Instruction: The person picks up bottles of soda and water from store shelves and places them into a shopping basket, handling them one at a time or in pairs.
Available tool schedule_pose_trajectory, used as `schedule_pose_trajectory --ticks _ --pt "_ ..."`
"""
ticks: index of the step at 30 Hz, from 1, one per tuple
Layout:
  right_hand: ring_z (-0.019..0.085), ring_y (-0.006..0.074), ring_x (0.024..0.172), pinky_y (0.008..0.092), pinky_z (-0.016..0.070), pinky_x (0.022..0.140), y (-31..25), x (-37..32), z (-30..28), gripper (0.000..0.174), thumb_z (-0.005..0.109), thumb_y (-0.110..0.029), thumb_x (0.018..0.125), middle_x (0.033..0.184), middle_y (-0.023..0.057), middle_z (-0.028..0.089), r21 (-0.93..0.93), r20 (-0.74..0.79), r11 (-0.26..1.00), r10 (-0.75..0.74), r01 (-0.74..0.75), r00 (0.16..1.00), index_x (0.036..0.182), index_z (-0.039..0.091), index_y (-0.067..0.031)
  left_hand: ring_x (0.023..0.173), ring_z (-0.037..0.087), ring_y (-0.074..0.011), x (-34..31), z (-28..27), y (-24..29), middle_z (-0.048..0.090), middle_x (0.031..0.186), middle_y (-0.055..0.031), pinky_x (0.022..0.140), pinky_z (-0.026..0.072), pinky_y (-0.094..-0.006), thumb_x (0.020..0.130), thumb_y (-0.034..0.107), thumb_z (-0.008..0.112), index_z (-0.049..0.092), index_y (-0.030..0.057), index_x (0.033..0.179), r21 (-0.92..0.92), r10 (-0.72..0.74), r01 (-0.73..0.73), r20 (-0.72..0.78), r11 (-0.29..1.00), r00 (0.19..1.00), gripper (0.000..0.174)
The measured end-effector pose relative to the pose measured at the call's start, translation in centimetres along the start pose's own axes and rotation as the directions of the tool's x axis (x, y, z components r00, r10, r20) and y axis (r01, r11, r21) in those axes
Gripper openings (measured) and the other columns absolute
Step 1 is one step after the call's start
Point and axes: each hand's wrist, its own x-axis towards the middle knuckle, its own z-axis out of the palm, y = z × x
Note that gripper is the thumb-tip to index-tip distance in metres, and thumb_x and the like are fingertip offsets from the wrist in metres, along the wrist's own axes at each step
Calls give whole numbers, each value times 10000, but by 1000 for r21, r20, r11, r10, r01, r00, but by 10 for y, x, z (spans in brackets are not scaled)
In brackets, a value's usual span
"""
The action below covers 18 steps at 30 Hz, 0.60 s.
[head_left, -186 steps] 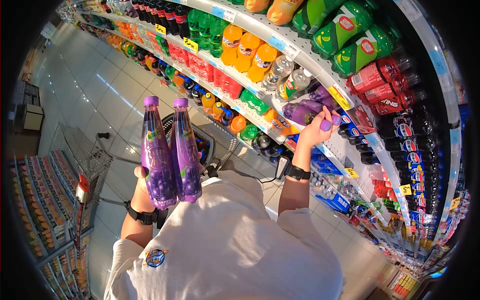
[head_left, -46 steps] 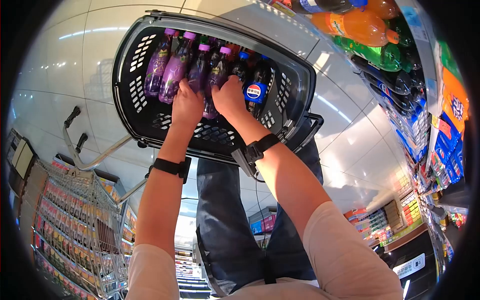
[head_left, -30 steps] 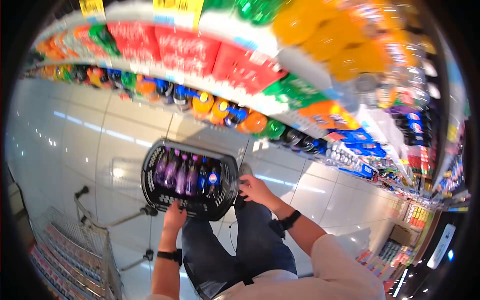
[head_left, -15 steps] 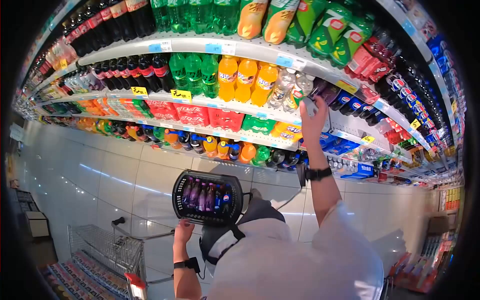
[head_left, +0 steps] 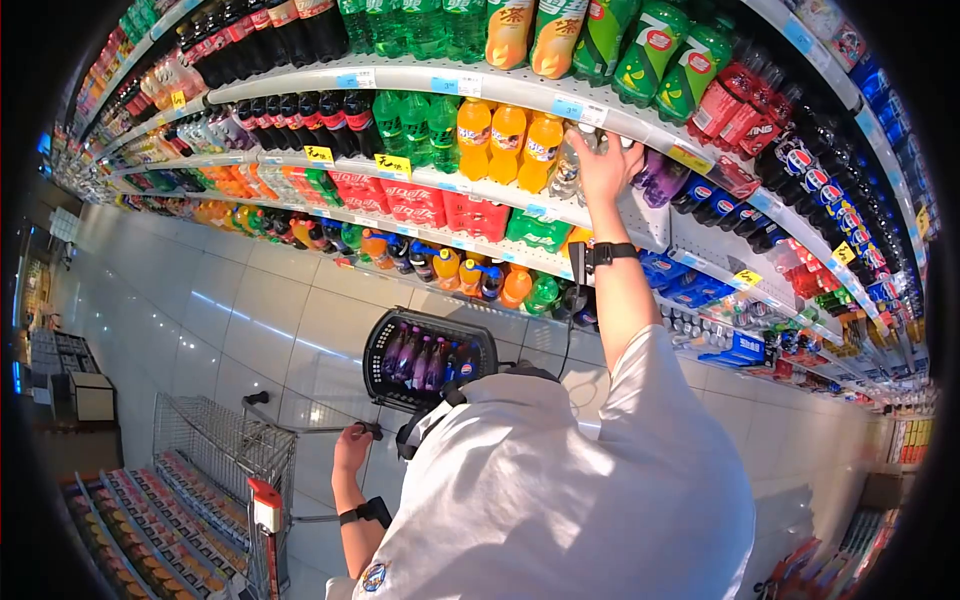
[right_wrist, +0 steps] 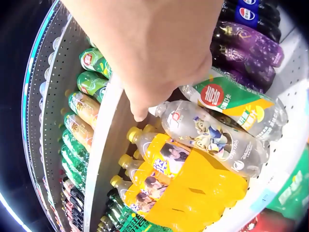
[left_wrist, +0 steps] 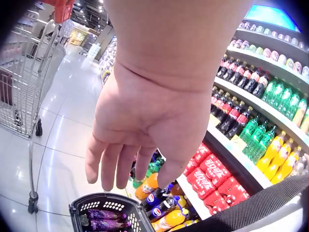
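My right hand (head_left: 607, 168) reaches into the shelf with fingers spread at the tops of two clear bottles. In the right wrist view, one has a cartoon print (right_wrist: 207, 137); the other clear bottle, with a green and red label (right_wrist: 241, 106), has its cap end hidden under the hand. Orange soda bottles (right_wrist: 188, 179) stand on one side of them, purple grape drink bottles (right_wrist: 251, 46) on the other. My left hand (left_wrist: 145, 121) hangs with loose fingers, holding nothing, near the black shopping basket (head_left: 371, 362). Several purple bottles (head_left: 418, 360) lie inside with Pepsi bottles (head_left: 466, 369).
Curved shelf edges (head_left: 480, 85) run above and below the reaching arm, packed with green, cola and Pepsi bottles. A wire shopping cart (head_left: 205, 435) stands on the left. Red can packs (head_left: 415, 207) fill a lower shelf. Tiled floor (head_left: 250, 270) lies between.
Earlier, my left hand held two purple bottles; then both hands were at purple bottles in the basket. Since then my right hand has risen to the shelf and moved left onto the clear bottles.
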Motion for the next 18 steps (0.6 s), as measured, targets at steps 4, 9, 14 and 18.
schedule_pose_trajectory --ticks 4,9,14,18 --pt "252 442 1306 557 278 1046 -5 2 17 567 772 -586 652 1429 207 307 -19 -45 991 129 -130 991 1099 696 -244 835 671 -223 -3 -4 -7 707 886 -123 746 508 -339 786 268 720 630 22 1152 -14 -11 11 6 1000 1000 450" --pt "332 404 1208 513 285 1023 -5 4 21 473 775 -593 637 1342 163 392 -77 -91 978 187 -195 978 963 742 -252 758 642 -157 -19 -12 19 692 843 -82 686 502 -312 797 280 726 635 33 1162 -69 -84 87 55 994 995 450" --pt "331 383 1209 504 286 1026 1 5 28 460 810 -584 591 1305 124 425 -40 -115 971 228 -234 967 904 774 -249 762 644 -163 -4 -12 10 692 853 -82 684 502 -310 807 271 714 623 21 1175 -47 -56 59 75 997 996 455" --pt "325 376 1220 510 279 1024 14 2 26 469 822 -580 577 1312 91 432 -9 -133 975 217 -220 967 877 779 -223 775 648 -169 10 -16 10 697 882 -98 698 505 -310 815 261 702 611 11 1186 -73 -40 48 108 996 993 457"
